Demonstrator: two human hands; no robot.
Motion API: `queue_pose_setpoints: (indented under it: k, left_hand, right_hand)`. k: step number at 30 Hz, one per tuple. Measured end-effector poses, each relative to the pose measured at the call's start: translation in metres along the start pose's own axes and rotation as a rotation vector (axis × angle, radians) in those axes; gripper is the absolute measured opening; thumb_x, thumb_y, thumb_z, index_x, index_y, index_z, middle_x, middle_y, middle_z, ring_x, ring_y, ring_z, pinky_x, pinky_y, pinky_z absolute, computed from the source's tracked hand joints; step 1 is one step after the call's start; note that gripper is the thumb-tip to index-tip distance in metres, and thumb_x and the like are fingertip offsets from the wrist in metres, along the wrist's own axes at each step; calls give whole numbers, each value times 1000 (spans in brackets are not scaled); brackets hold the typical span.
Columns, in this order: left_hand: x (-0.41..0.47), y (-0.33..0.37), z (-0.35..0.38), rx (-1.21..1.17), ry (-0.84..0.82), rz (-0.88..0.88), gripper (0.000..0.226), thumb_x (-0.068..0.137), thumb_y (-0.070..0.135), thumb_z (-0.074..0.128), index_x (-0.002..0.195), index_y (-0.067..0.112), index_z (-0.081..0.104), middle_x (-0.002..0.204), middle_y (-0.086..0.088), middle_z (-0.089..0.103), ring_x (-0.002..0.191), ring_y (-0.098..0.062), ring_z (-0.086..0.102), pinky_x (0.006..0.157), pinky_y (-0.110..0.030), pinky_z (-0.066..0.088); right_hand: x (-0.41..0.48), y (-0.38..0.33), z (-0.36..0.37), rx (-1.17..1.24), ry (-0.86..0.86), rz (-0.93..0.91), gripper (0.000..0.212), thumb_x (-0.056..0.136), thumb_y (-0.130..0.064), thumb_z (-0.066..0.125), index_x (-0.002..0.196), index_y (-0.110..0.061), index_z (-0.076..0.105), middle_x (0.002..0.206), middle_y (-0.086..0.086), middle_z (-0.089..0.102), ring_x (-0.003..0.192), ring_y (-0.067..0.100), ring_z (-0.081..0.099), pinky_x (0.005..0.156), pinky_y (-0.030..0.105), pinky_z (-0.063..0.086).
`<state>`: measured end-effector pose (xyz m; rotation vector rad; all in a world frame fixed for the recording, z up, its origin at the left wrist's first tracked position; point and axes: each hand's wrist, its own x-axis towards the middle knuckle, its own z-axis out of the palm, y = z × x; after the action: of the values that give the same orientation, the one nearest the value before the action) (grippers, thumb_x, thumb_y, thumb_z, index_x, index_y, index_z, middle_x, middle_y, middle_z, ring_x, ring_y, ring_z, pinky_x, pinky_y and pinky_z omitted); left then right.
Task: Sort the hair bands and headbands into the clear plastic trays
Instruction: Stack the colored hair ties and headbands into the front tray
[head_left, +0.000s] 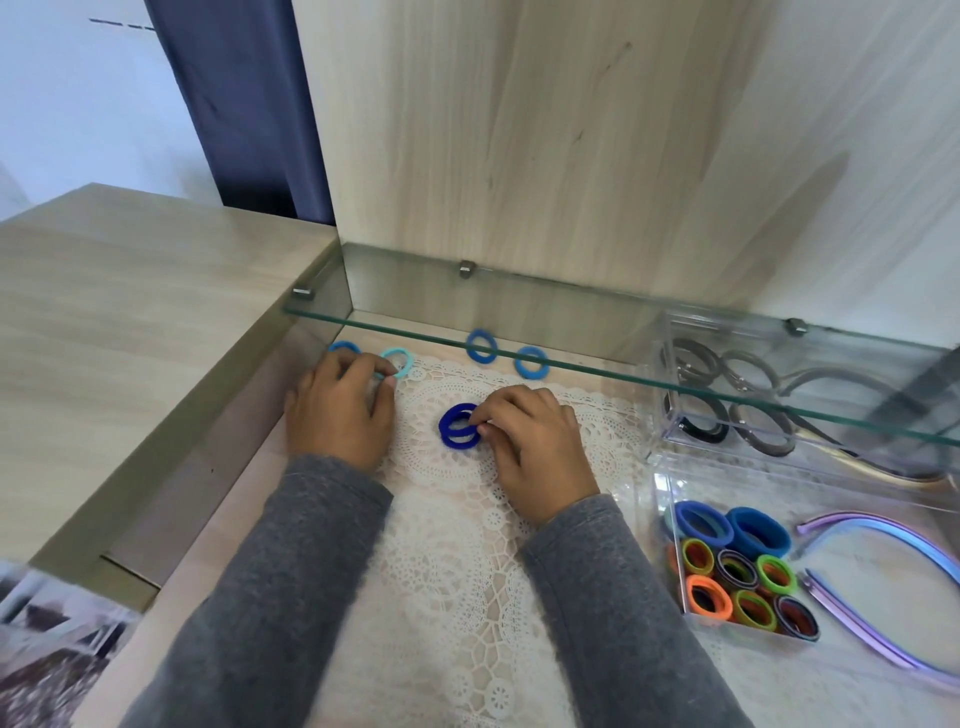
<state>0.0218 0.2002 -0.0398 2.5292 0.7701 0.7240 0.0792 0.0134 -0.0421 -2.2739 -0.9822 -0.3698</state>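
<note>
My right hand (530, 452) pinches two dark blue hair bands (457, 427) lying stacked on the lace mat (447, 545). At the mat's far left corner my left hand (340, 410) pinches a turquoise hair band (399, 362), with a blue band (344, 347) just behind its fingers. Two more blue bands (481, 346) (531, 362) lie under the glass shelf. On the right a near clear tray (670, 525) holds several blue, green and orange bands. A far clear tray (662, 395) holds grey and black bands.
A glass shelf (519, 353) crosses just above the far bands and trays. Purple headbands (893, 540) lie to the right of the near tray, and a grey one (841, 376) lies beside the far tray. A wooden side wall rises on the left.
</note>
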Motion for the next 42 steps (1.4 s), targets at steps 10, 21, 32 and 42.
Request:
queue_pose_setpoints:
  k: [10,21,32,42]
  left_hand:
    - [-22,8,-2,-191,13,130,6,88,27,58,92,25,63,104,5,62,95,-19,58,79,-44,50]
    - [-45,27,-2,-68,-21,363,17,75,38,49,81,28,61,95,12,60,82,-14,57,74,-32,41]
    - [-43,29,-10,-212,-86,265,30,76,38,44,102,34,59,106,20,60,96,-9,58,86,-34,40]
    - [-35,25,-1,99,-298,-54,52,96,31,35,148,30,26,159,5,18,146,-18,16,119,-40,10]
  right_hand:
    - [1,-2,-6,-44,-63,4,28,85,-5,59,104,-24,66,106,-8,64,98,16,52,81,34,36]
    - [0,5,-1,38,35,168,38,84,4,52,110,-22,64,108,-5,60,100,16,49,84,35,40]
    - [1,-2,-7,66,-25,112,42,77,3,52,105,-27,63,117,-4,52,110,17,43,88,33,37]
    - [7,-12,-6,-139,-136,45,28,80,-7,58,96,-27,69,133,5,45,122,29,35,96,42,33]
